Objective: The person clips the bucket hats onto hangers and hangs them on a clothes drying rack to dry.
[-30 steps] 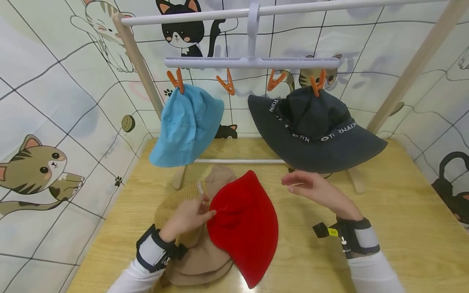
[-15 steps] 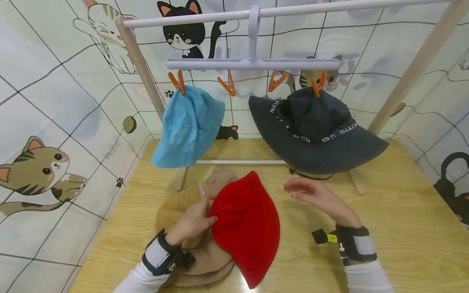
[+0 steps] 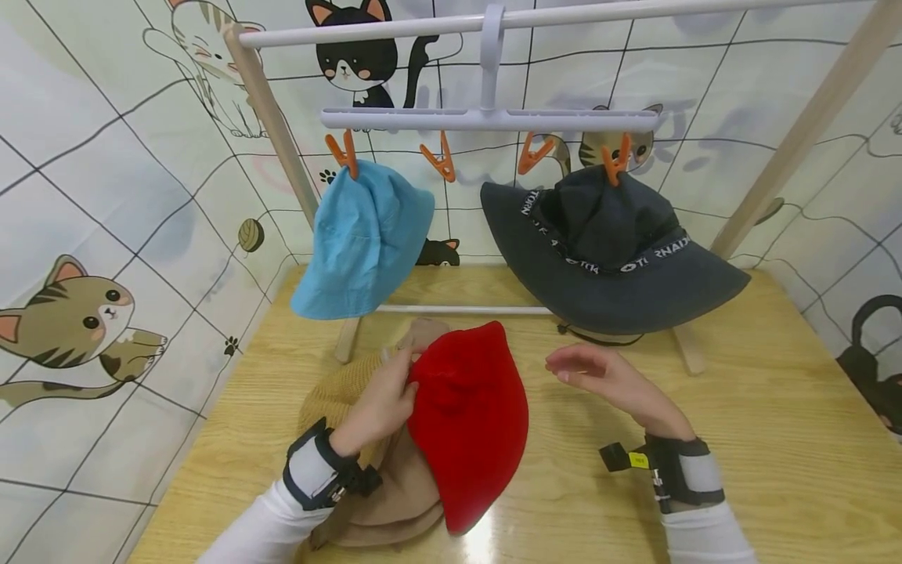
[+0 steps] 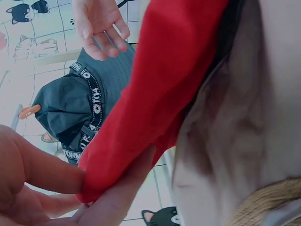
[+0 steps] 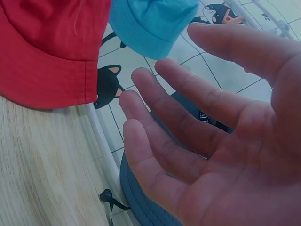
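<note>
Red hat (image 3: 474, 427) is pinched in the left fingers (image 4: 51, 172).

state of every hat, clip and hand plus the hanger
left hand, pinching the red hat
right hand, open, holding nothing
red hat, gripped at its crown
blue hat, hanging from an outer clip
black hat, hanging from the opposite outer clip
inner clips, holding no hat
tan hat, on the table, partly hidden
mustard knit hat, partly hidden
hanger, hooked over the rail
</note>
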`<state>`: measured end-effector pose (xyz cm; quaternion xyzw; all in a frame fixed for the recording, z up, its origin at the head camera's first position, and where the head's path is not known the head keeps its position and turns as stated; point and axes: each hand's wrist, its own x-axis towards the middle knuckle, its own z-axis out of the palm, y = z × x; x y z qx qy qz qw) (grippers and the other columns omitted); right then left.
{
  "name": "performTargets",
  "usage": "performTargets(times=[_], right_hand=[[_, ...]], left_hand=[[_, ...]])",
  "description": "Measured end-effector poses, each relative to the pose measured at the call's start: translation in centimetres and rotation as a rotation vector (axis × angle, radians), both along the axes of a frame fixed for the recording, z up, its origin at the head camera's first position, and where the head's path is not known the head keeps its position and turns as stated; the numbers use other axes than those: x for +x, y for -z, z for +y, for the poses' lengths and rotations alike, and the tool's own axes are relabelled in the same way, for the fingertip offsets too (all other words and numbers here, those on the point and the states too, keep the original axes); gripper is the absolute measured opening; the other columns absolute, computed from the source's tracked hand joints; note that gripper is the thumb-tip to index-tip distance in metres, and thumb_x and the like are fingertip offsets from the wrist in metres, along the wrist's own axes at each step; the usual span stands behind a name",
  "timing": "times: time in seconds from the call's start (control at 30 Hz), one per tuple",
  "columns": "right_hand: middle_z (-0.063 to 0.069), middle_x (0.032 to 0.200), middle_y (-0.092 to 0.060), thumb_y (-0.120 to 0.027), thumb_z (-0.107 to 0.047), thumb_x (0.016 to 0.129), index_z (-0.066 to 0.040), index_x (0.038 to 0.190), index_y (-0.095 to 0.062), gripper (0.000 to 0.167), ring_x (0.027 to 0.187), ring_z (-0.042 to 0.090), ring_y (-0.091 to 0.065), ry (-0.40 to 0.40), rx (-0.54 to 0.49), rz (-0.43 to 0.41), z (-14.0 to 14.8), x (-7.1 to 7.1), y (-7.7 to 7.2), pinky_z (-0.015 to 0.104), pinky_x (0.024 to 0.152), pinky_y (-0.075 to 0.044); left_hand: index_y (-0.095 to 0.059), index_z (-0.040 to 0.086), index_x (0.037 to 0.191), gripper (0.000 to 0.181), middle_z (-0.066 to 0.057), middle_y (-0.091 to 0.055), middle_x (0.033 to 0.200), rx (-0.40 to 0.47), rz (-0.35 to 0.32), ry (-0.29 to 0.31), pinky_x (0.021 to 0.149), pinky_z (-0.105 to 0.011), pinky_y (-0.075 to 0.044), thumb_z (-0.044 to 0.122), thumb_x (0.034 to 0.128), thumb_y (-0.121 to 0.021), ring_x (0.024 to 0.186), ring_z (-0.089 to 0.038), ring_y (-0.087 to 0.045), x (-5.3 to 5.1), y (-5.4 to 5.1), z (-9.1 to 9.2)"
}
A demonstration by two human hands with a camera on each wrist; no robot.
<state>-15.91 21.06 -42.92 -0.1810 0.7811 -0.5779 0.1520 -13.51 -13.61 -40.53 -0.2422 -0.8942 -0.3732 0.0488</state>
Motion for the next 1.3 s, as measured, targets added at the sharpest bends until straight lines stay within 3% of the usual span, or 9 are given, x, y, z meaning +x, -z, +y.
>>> performTargets(times=[0.23,0.4,0.53,0.73,1.1,1.3], right_hand=[[0.018,0.122,-0.061,-0.064,-0.014,0.094,0.002,0.125,-0.058,0.036,0.112,0.040,-0.055,0.006,0.005,-0.008,0.1,0.0,0.0,0.025,0.088,-0.047],[0.020,0.122,-0.060,-0.064,-0.014,0.093,0.004,0.125,-0.057,0.037,0.112,0.037,-0.056,0.003,0.000,-0.013,0.4,0.0,0.1,0.025,0.089,-0.047],[0.022,0.122,-0.060,-0.064,-0.012,0.093,0.006,0.125,-0.056,0.038,0.109,0.026,-0.060,-0.006,-0.009,-0.008,0.5,-0.1,0.3,0.025,0.088,-0.048],[0.025,0.122,-0.058,-0.063,-0.010,0.094,0.008,0.125,-0.055,0.036,0.111,0.032,-0.059,-0.030,-0.039,0.003,0.4,-0.2,0.6,0.026,0.088,-0.048],[0.025,0.118,-0.060,-0.064,-0.009,0.093,0.009,0.124,-0.056,0.037,0.107,0.028,-0.061,-0.029,-0.026,0.009,0.2,-0.1,0.8,0.025,0.087,-0.048],[0.023,0.120,-0.059,-0.062,-0.011,0.095,0.010,0.125,-0.054,0.037,0.111,0.034,-0.058,-0.051,-0.028,-0.016,0.2,-0.1,0.8,0.036,0.091,-0.048]], left_hand=[[-0.047,-0.008,0.122,0.050,-0.019,-0.058,0.114,0.028,0.140,0.070,0.086,-0.046,-0.048,-0.026,0.0759,-0.050,0.100,-0.033,-0.059,-1.2,-1.5,0.7],[-0.048,-0.012,0.120,0.046,-0.022,-0.056,0.116,-0.027,0.170,0.077,0.091,-0.046,-0.045,-0.026,0.0764,-0.048,0.106,-0.035,-0.055,-1.9,-3.0,1.3],[-0.046,-0.010,0.118,0.043,-0.022,-0.057,0.109,-0.063,0.203,0.059,0.083,-0.044,-0.049,-0.025,0.0778,-0.047,0.096,-0.034,-0.059,-2.5,-4.4,1.5],[-0.044,-0.006,0.112,0.035,-0.019,-0.056,0.097,-0.090,0.215,0.039,0.067,-0.041,-0.048,-0.022,0.0804,-0.046,0.075,-0.029,-0.054,-3.5,-6.3,1.5],[-0.040,0.002,0.100,0.023,-0.009,-0.045,0.079,-0.136,0.164,0.014,0.056,-0.034,-0.041,-0.016,0.0860,-0.045,0.066,-0.026,-0.046,-4.4,-8.8,1.3],[-0.039,0.003,0.096,0.022,-0.008,-0.040,0.074,-0.152,0.186,0.024,0.054,-0.033,-0.037,-0.016,0.0859,-0.044,0.061,-0.024,-0.041,-4.8,-9.7,1.3]])
